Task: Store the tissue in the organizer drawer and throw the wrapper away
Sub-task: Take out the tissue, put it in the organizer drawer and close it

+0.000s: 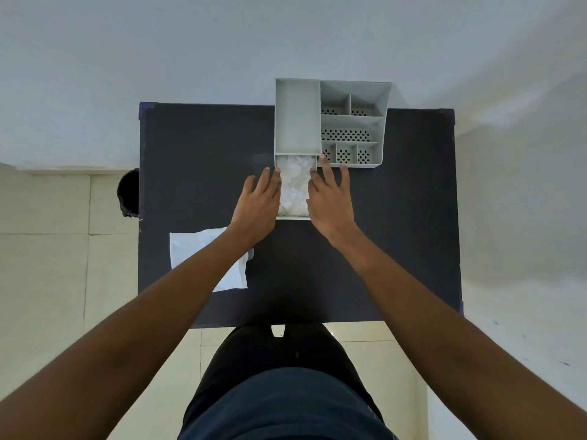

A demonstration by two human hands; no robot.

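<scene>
A grey organizer [330, 122] with several compartments stands at the far edge of the dark table [197, 173]. Its drawer [293, 218] is pulled out toward me, and white tissue [295, 185] fills it. My left hand [259, 204] lies flat against the drawer's left side with its fingers spread. My right hand [332, 198] rests along the drawer's right side, fingertips reaching the organizer's front. Neither hand grips anything. The white wrapper [203, 249] lies flat on the table to the left, partly under my left forearm.
A black bin [128, 192] stands on the floor just past the table's left edge. A pale wall rises behind the table. My legs in dark trousers are at the table's near edge.
</scene>
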